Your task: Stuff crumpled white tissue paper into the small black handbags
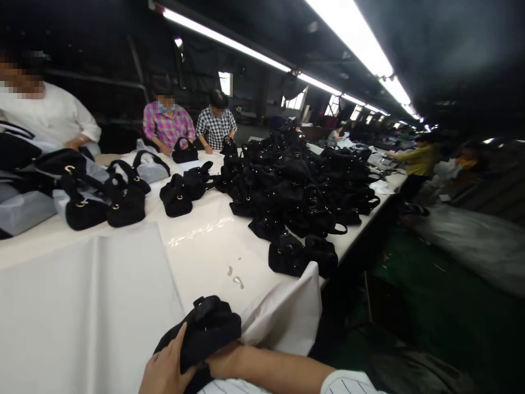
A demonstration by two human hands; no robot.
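A black handbag (207, 331) is held above the near edge of the table, at the bottom of the view. My left hand (166, 364) grips its left side, with fingers along the fabric and the thumb below. From the right, my right hand (221, 359) reaches to the underside of the same bag. The fingers of that hand are hidden by the bag, so their pose does not show. White sheet material (287, 312) lies just behind my right forearm, its corner raised over the table edge.
A big heap of black bags (287, 180) covers the table's middle and far right. Bags with pale wrapping (28, 210) stand at the left. A large white sheet (82, 306) lies at the near left. Several people work across the table. Beyond its right edge is green floor (451, 290).
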